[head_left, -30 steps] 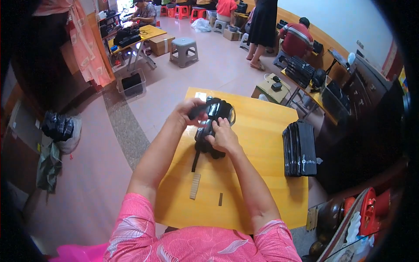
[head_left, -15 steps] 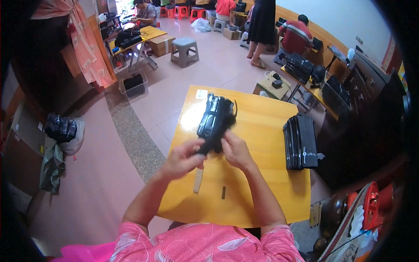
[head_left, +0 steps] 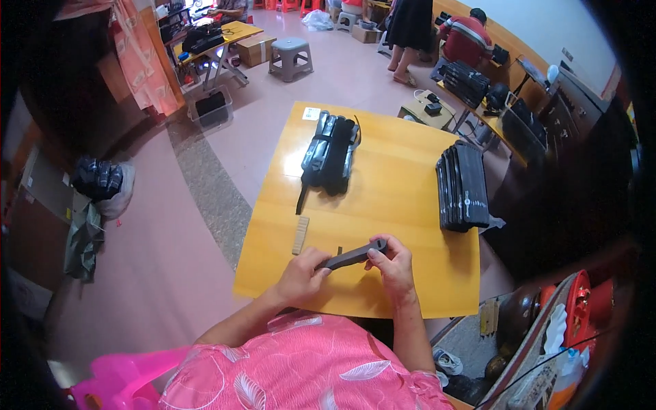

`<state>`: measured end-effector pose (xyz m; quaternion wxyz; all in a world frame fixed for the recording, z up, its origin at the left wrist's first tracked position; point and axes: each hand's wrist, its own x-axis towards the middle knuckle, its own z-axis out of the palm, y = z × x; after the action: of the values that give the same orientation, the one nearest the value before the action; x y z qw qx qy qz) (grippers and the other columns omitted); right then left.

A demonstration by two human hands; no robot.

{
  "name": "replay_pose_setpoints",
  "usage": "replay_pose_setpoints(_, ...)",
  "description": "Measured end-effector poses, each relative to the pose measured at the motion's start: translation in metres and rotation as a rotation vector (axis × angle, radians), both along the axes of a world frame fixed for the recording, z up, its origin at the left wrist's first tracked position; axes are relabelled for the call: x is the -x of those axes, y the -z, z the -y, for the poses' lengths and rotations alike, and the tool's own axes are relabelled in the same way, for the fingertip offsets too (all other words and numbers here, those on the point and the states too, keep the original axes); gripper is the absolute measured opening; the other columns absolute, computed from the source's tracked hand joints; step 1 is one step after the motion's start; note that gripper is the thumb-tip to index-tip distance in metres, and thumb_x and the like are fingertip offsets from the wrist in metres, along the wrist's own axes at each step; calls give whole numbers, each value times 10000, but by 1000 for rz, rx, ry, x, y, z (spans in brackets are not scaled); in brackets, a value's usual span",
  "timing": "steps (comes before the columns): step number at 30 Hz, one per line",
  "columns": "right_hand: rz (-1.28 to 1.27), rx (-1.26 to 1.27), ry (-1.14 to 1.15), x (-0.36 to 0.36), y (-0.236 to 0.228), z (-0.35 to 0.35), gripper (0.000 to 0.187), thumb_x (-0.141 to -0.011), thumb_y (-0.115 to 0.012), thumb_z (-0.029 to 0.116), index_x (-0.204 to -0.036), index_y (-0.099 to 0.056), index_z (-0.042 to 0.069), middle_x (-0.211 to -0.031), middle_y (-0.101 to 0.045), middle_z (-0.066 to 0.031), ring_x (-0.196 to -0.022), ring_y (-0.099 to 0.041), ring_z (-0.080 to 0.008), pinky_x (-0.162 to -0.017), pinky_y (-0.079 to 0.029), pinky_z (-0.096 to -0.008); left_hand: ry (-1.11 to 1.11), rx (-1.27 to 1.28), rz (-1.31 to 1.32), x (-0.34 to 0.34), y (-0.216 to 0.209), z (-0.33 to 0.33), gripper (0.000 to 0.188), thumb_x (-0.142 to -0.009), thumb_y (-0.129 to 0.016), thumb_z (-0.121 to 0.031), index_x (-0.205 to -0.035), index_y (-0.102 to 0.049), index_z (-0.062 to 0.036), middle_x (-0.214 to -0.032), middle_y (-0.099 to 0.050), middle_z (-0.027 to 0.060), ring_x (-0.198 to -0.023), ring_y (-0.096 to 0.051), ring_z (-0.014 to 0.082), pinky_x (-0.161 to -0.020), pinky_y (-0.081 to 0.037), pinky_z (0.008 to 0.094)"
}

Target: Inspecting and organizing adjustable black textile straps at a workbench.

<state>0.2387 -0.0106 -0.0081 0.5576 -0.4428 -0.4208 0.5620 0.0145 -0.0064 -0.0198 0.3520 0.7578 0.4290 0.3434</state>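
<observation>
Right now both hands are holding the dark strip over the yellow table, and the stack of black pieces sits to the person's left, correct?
Not quite. The head view shows the stack of black pieces to the person's right. Both the left hand and right hand do hold the dark strip over the yellow table.
</observation>
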Motion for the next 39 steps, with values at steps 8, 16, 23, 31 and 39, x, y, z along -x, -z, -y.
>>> replay_pose_setpoints(8,-74,-43,33,-17,34,17,242,-844,-636,60,-1060,-561,-19,-884,-621,-76,-740,-611,-157,-650,-503,-264,-43,-222,-98,15,-7,-4,272,-780,-666,-54,-1044,-613,-12,-963,-593,175,-871,-579,323,-763,-474,388)
replay_pose_setpoints(16,-227,7,61,-21,46,22,287,-834,-666,41,-1098,-572,-20,-904,-618,-51,-766,-609,-132,-690,-512,-255,-11,-408,-364,34,18,-47,249,-726,-666,-30,-971,-626,-37,-1048,-595,115,-971,-531,318,-854,-437,417)
replay_pose_setpoints(23,-300,37,152,-24,40,19,285,-853,-637,27,-1122,-565,-29,-924,-623,-74,-779,-618,-162,-696,-524,-280,-58,-392,-105,15,11,-52,267,-802,-670,-94,-1049,-620,-6,-1037,-610,124,-932,-582,281,-821,-470,382)
replay_pose_setpoints(31,-389,-44,251,-31,13,13,249,-872,-607,36,-1098,-525,-28,-991,-613,-131,-797,-637,-213,-740,-549,-334,-15,704,977,-5,5,-38,443,-879,-628,-81,-1286,-471,-5,-1145,-597,149,-1019,-610,231,-903,-508,379)
replay_pose_setpoints(39,23,118,57,-6,21,41,266,-816,-679,61,-1041,-561,-20,-909,-609,-69,-796,-596,-130,-709,-487,-257,-80,802,1278,-13,12,-54,281,-934,-564,-178,-1158,-501,-20,-1050,-594,113,-978,-596,226,-899,-485,379)
